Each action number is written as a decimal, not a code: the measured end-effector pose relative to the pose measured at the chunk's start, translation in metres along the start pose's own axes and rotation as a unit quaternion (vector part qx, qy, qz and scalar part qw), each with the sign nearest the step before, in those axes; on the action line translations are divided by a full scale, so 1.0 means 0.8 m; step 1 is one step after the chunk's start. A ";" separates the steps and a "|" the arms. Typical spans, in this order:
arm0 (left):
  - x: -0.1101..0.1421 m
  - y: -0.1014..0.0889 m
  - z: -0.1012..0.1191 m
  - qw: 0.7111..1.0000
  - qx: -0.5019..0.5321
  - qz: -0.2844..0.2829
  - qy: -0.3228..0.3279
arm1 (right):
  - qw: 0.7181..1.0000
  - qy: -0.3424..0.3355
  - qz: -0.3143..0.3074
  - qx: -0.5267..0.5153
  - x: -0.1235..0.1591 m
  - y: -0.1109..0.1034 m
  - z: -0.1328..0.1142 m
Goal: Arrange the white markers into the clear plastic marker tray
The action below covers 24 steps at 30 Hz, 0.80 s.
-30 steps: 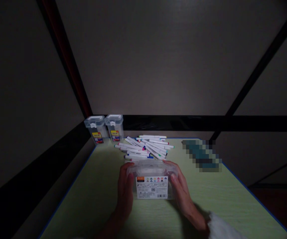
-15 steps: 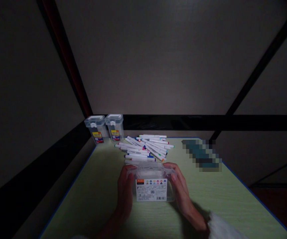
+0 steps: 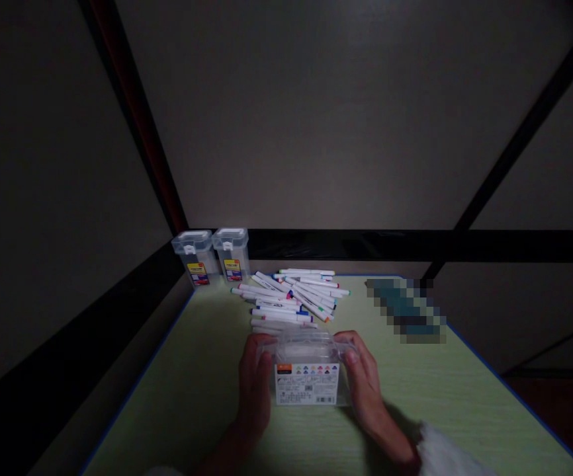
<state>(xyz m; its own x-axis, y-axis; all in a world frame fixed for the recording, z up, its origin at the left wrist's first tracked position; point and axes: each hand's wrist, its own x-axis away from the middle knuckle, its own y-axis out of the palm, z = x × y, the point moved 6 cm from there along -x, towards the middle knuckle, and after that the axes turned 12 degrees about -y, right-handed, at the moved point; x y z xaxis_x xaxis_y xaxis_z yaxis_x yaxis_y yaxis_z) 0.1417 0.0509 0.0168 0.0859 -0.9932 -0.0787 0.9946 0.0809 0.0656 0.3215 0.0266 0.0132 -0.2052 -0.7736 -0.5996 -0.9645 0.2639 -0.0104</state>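
Clear plastic case [image 3: 343, 390] is at the near middle of the worktop [image 3: 430, 403], right in front of you, printed label [image 3: 306, 385] facing you; can't tell if its base touches down. Your left hand [image 3: 254, 387] and right hand [image 3: 366, 390] are clamped on its two sides, thumbs on the near side, fingers curled round the upper corners; hands apart, case between them. Looks light, thin-walled, stiff-ish; walls probably flex if you squeeze hard, and smooth plastic could slip under dry fingers. Best hold: both side walls, level, even pressure, as your hands have it; the rim area likely gives more than the corners. Lid state unclear, and the label hides part of the inside. Just beyond the case, a loose pile of white markers [image 3: 271, 306] with coloured ends, lying crosswise over each other; nearest ones sit close behind the case's top, so pushing it forward would likely knock them and set some rolling. Far left corner: two upright lidded boxes, left box [image 3: 194, 244] and right box [image 3: 231, 241], side by side, well apart from your hands. Far right: pixelated flat item [image 3: 405, 311], can't identify, out of the way. Dim light, so clear edges read poorly.
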 end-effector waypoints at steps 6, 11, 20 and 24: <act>0.000 0.000 -0.004 1.000 -0.004 -0.004 0.007 | 1.000 -0.016 -0.001 0.014 -0.002 -0.001 -0.002; 0.001 0.002 0.001 1.000 -0.004 0.006 0.005 | 0.999 -0.029 0.003 0.028 -0.003 -0.002 -0.006; 0.005 -0.001 -0.004 0.999 -0.033 0.006 0.016 | 0.998 -0.011 0.030 0.047 -0.003 -0.006 0.001; 0.006 -0.001 -0.005 0.999 -0.040 0.008 0.024 | 0.998 -0.007 0.035 0.053 -0.005 -0.006 0.002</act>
<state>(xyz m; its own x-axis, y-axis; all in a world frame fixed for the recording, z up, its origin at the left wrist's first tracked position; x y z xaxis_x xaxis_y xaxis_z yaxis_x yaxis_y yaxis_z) 0.1418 0.0465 0.0121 0.1031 -0.9865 -0.1269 0.9943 0.1055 -0.0124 0.3274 0.0293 0.0142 -0.2684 -0.7435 -0.6125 -0.9245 0.3774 -0.0529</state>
